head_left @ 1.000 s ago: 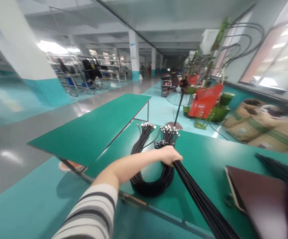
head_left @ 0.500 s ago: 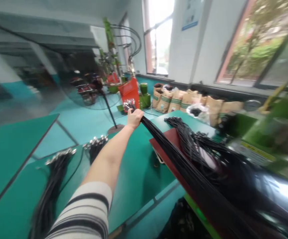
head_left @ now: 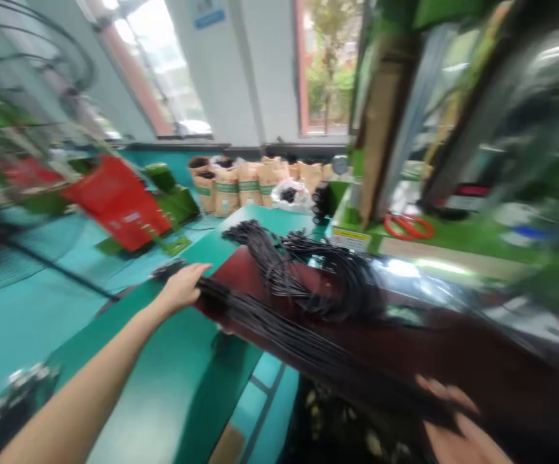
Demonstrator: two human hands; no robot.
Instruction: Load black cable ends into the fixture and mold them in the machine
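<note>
My left hand [head_left: 182, 287] is closed round one end of a long bundle of black cables [head_left: 279, 325], with the connector ends [head_left: 167, 269] poking out beyond my fist. The bundle slants down to the right along the edge of a dark red board [head_left: 327, 348]. Further down its length, my right hand [head_left: 458, 419] is wrapped round the cables at the lower right, somewhat blurred. Behind the bundle, on the board, lies another heap of black cables [head_left: 284, 277], partly coiled.
A green table [head_left: 163, 386] stands below my left arm, with more cable ends [head_left: 13, 393] at lower left. Paper sacks [head_left: 247, 183] line the far wall. A green machine with red-handled scissors [head_left: 409, 227] is at right; a red bin [head_left: 119, 203] stands at left.
The view has swung right and down. My left hand still grips the cable bundle, which now lies lower along the board's edge. My right hand has come into view on the bundle.
</note>
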